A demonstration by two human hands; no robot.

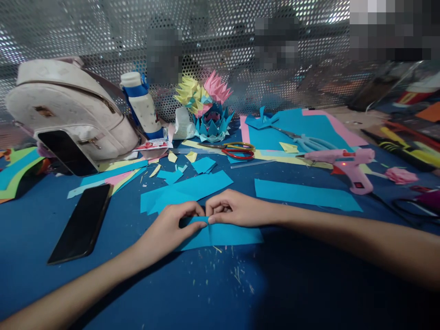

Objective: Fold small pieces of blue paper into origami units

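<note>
The left hand (177, 224) is nearly closed, thumb and fingers pinching the upper edge of a flat bright-blue paper strip (237, 234) on the dark-blue table (137, 298). The right hand (233, 208), fingers curled, pinches that edge just beside it. A neat crease probably wants level edges and even thumb pressure. Around lie a black smartphone (82, 222), overlapping blue paper pieces (192, 187) crowding the far side, and a pink glue gun (343, 158).

On my monitor I see the paper (235, 234), a blue strip under the left hand (173, 223) and right hand (232, 207), far edge pinched, creased near their thumbs.
</note>
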